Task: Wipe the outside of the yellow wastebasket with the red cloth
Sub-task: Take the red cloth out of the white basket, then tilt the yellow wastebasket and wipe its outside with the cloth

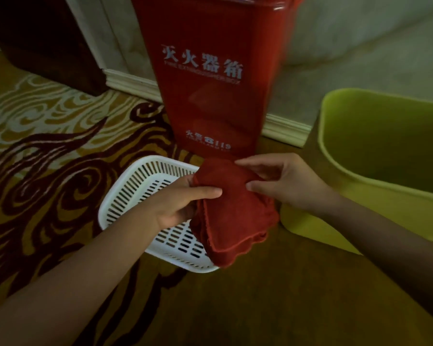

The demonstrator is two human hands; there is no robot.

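A folded red cloth (235,218) hangs in mid-view, held up over a white slotted basket. My left hand (183,203) grips its left edge with the thumb across the front. From the right, my right hand (283,183) pinches the cloth's top edge between thumb and fingers. The yellow wastebasket (375,203) stands on the floor at the right, just right of the cloth and apart from it. Its inside is open to view and looks empty; its right part is cut off by the frame edge.
A white slotted plastic basket (135,193) lies on the patterned carpet (48,156) under my left hand. Behind it stands a tall red fire extinguisher box (210,78) against the wall and white baseboard (285,128). Dark wooden furniture (48,41) fills the upper left.
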